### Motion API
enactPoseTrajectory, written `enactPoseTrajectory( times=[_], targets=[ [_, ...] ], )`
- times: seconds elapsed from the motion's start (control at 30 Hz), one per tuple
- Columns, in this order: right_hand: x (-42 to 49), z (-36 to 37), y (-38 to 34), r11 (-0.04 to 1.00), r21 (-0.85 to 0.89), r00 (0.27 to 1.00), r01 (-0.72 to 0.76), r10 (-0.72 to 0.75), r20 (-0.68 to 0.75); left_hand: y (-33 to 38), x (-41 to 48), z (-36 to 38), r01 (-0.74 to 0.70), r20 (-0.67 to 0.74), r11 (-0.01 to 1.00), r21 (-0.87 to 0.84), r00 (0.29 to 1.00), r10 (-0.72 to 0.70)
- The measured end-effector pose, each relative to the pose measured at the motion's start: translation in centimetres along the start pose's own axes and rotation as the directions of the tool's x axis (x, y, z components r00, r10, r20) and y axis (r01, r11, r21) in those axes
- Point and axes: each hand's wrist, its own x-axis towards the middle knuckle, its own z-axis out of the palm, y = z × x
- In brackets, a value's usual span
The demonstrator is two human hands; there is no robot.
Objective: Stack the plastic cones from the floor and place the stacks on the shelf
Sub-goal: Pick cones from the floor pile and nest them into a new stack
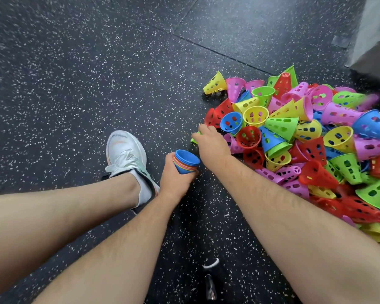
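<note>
A big heap of loose perforated plastic cones [305, 137], red, yellow, green, blue and pink, lies on the floor at the right. My left hand [176, 178] grips a stack of nested cones [186, 161] with a blue one outermost, its wide mouth pointing up and right. My right hand [211, 143] reaches to the heap's left edge, fingers curled over a green cone [194, 139] that is mostly hidden beneath the hand. The shelf is not in view.
Black speckled rubber floor [97, 73] spreads to the left and back. My leg and white sneaker [127, 154] sit just left of the left hand. A grey object [373, 31] stands at the top right corner. A dark item [211, 279] lies at bottom centre.
</note>
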Motion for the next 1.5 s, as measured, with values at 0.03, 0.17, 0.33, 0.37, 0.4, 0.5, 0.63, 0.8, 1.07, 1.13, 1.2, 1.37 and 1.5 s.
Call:
enactPoseTrajectory(
  times=[0.03, 0.17, 0.33, 0.37, 0.4, 0.5, 0.63, 0.8, 1.07, 1.13, 1.2, 1.37, 1.5],
  targets=[
    [-0.3, -0.1, 0.1, 1.000, 0.010, 1.000, -0.011, 0.012, -0.017, 0.0, 0.0, 0.0, 0.003, 0.003, 1.000, 0.004, 1.000, -0.003],
    [-1.8, 0.2, 0.4, 0.998, -0.055, 1.000, 0.008, -0.010, -0.020, 0.0, -0.2, 0.3, 0.004, 0.022, 1.000, 0.016, 1.000, -0.004],
    [-3.0, -0.4, 0.7, 0.996, -0.082, 0.997, 0.024, -0.030, -0.078, 0.1, -0.9, 0.6, 0.003, 0.043, 0.999, 0.054, 0.999, -0.005],
    [-3.1, -0.6, 1.1, 0.999, -0.052, 0.991, 0.016, -0.023, -0.133, 0.1, -0.9, 0.7, 0.001, 0.045, 0.998, 0.058, 0.999, -0.003],
    [-3.3, -0.7, 1.5, 1.000, 0.015, 0.979, 0.005, -0.002, -0.202, 0.3, -1.0, 0.8, -0.004, 0.051, 0.998, 0.055, 0.999, 0.001],
    [-4.6, -1.0, 2.7, 0.985, 0.172, 0.922, 0.030, 0.039, -0.385, 0.4, -1.0, 1.6, -0.031, 0.064, 0.997, 0.069, 0.998, 0.027],
    [-7.4, -0.4, 3.3, 0.954, 0.281, 0.889, 0.104, 0.037, -0.456, 0.2, -1.3, 2.6, -0.044, 0.073, 0.996, 0.075, 0.997, 0.038],
    [-9.9, 1.5, 3.2, 0.902, 0.404, 0.939, 0.151, -0.003, -0.344, 1.6, -1.8, 3.8, -0.059, 0.094, 0.996, 0.069, 0.994, 0.053],
    [-9.0, 0.6, 5.8, 0.820, 0.558, 0.924, -0.128, 0.303, -0.235, 2.5, -1.0, 5.2, -0.125, 0.126, 0.987, 0.101, 0.986, 0.112],
    [-7.6, 0.2, 6.8, 0.887, 0.421, 0.946, -0.190, 0.280, -0.164, 2.7, -0.6, 5.5, -0.136, 0.127, 0.986, 0.097, 0.984, 0.123],
    [-6.4, -0.1, 7.2, 0.961, 0.230, 0.982, -0.152, 0.172, -0.072, 2.7, -0.3, 5.7, -0.139, 0.130, 0.987, 0.083, 0.983, 0.127],
    [-4.1, 0.0, 7.7, 0.998, -0.065, 0.999, -0.011, 0.009, -0.034, 3.2, 0.2, 6.0, -0.096, 0.102, 0.990, 0.101, 0.991, 0.086],
    [-3.6, 0.9, 9.1, 1.000, -0.010, 0.985, 0.005, -0.006, -0.174, 4.5, 0.7, 7.2, -0.084, 0.078, 0.988, 0.131, 0.994, 0.074]
  ],
)
